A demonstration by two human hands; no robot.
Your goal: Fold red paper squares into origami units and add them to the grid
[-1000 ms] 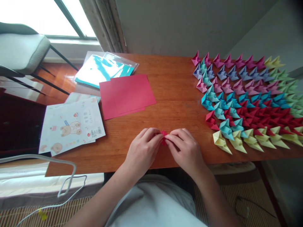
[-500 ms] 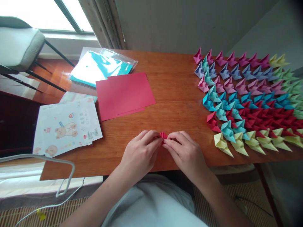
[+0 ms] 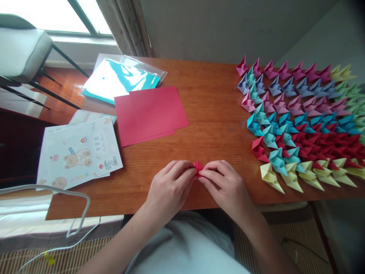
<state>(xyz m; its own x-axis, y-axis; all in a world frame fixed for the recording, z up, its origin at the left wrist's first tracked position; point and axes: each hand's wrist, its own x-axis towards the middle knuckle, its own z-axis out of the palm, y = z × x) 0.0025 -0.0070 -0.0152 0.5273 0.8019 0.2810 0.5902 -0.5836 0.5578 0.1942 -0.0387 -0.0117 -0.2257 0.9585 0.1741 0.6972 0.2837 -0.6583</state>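
A small folded red paper piece (image 3: 199,167) is pinched between my two hands near the front edge of the table. My left hand (image 3: 172,184) grips its left side with thumb and fingers. On the other side, my right hand (image 3: 224,182) has its fingertips closed on the paper. The fingers cover much of the piece, so its full shape is hidden. Beyond my hands, to the left, lie overlapping red paper sheets (image 3: 154,112).
Rows of folded paper figures in several colours (image 3: 310,104) fill the right of the wooden table (image 3: 212,110). At left are a bear-printed packet (image 3: 82,152) and plastic-wrapped teal paper (image 3: 114,82). A white bent tube (image 3: 82,196) crosses the front left corner; a chair (image 3: 24,53) stands beyond.
Slightly more of the red folded paper shows between my fingertips. Both hands keep their grip at nearly the same spot. The camera view has shifted a little.
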